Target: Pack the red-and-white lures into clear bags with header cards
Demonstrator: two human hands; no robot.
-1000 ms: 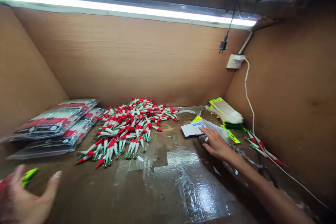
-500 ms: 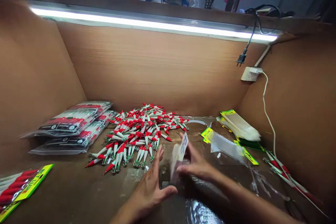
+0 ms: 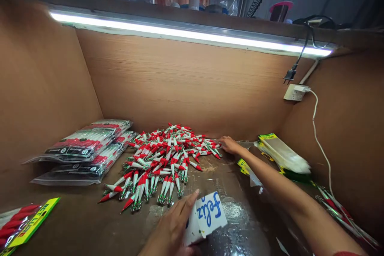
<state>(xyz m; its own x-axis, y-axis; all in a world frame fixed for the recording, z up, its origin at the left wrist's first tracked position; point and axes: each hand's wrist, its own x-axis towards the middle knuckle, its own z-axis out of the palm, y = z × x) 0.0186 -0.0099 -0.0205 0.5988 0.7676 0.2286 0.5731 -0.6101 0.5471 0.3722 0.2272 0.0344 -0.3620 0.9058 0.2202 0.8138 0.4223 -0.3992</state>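
Observation:
My left hand [image 3: 172, 222] is closed around a small white box-like packet [image 3: 211, 214] with "Feliz" in blue script on its face. It tilts above the table at the front middle. My right hand [image 3: 230, 145] is stretched far back to the table's rear, beside the right edge of a heap of red and white squid lures [image 3: 171, 150]. Its fingers look bent, pointing left and down. Their tips are small and partly hidden, so whether they grip anything is unclear. The lures carry green-tinted hook crowns and lie loose in the heap.
Filled clear bags of lures [image 3: 81, 144] are stacked at the left. A yellow-edged lure pack [image 3: 33, 224] lies front left. Clear sleeves with yellow headers [image 3: 285, 150] sit back right. A white cable [image 3: 318, 136] hangs from the outlet [image 3: 295, 92] beside more lures [image 3: 339, 208].
My right hand has let go of the white packet and moved back to the table's rear. My left hand, open before, now holds the packet. The view has shifted slightly.

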